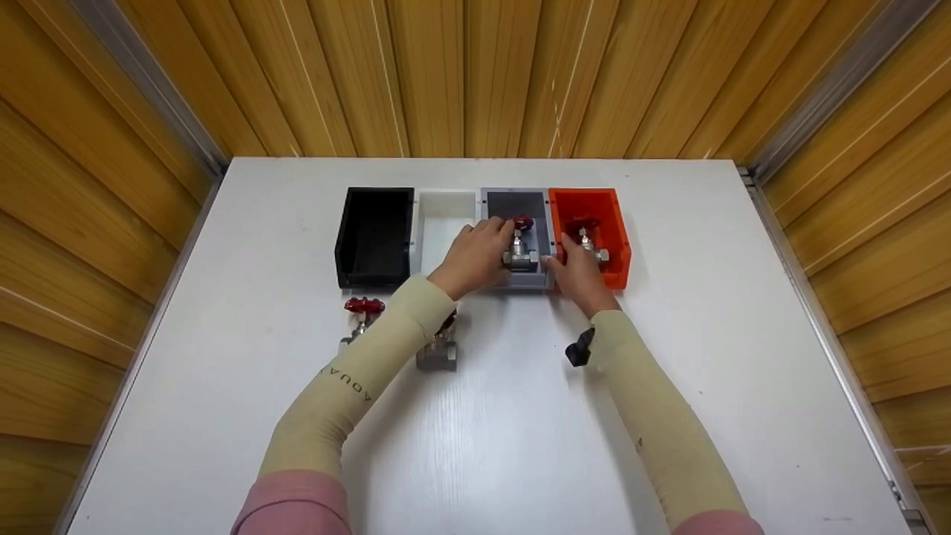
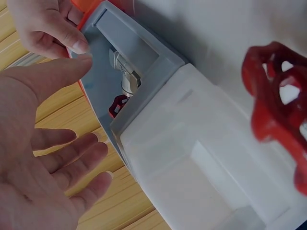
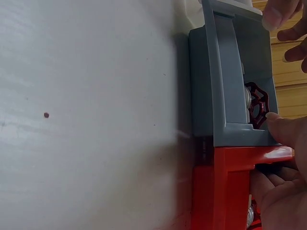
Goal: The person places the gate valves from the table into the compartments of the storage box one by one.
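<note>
Pinching the gray bin (image 1: 529, 281) and orange bin (image 1: 622, 273) where they meet, the right hand (image 1: 582, 279) has its thumb on the gray side, other fingers on the orange side. The left hand (image 1: 475, 256) is by the gray bin, fingers (image 2: 91, 190) loose and spread. Gray-bin valve (image 1: 521, 258) sits inside, red wheel toward the worktop's (image 1: 743, 334) far edge; orange-bin valve (image 1: 587, 239) is partly hidden. All 4 bins, including the black bin (image 1: 375, 282) and white bin (image 1: 449, 204), line up near that edge. Another 2 valves (image 1: 437, 355) lie closer to the near edge, partly behind the left sleeve (image 1: 356, 379).
</note>
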`<state>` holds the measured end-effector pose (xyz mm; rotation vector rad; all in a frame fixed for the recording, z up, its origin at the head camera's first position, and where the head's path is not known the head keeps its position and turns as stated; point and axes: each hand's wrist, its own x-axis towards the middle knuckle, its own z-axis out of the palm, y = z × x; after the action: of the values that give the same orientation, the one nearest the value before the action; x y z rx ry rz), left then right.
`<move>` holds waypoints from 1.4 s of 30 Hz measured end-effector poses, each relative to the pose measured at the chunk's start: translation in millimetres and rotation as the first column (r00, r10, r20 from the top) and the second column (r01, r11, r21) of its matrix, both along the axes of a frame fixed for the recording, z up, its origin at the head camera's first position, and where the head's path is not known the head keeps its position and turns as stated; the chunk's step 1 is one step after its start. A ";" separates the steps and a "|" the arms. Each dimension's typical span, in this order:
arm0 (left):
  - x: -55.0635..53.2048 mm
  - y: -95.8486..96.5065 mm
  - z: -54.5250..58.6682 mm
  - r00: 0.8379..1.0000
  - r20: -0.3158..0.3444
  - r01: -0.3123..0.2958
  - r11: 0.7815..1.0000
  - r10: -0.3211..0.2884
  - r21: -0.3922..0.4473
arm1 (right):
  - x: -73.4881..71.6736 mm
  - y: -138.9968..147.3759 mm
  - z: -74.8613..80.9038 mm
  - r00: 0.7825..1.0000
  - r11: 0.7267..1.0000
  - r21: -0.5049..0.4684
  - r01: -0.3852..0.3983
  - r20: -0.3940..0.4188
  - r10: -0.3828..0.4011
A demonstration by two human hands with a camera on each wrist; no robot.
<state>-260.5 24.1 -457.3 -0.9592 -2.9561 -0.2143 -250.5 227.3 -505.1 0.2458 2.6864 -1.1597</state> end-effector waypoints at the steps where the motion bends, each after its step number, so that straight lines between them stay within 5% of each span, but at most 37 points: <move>1: 0.8 -0.6 0.0 1.000 0.003 -0.002 1.000 0.002 0.008 | -0.2 -0.2 0.2 1.000 1.000 0.000 0.001 -0.002 -0.001; 28: 32.1 -30.9 -3.9 0.999 -0.031 0.025 0.999 -0.024 0.039 | 1.3 -0.2 -1.7 0.999 1.000 -0.008 0.000 -0.041 -0.001; 42: 46.5 -50.8 -11.8 1.000 0.024 0.014 0.999 -0.015 0.049 | 1.5 -0.9 -2.0 1.000 1.000 -0.010 0.000 -0.026 0.000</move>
<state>-214.0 -26.6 -469.1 -0.9800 -2.9518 -0.2997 -249.0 226.4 -507.1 0.2300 2.7026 -1.1840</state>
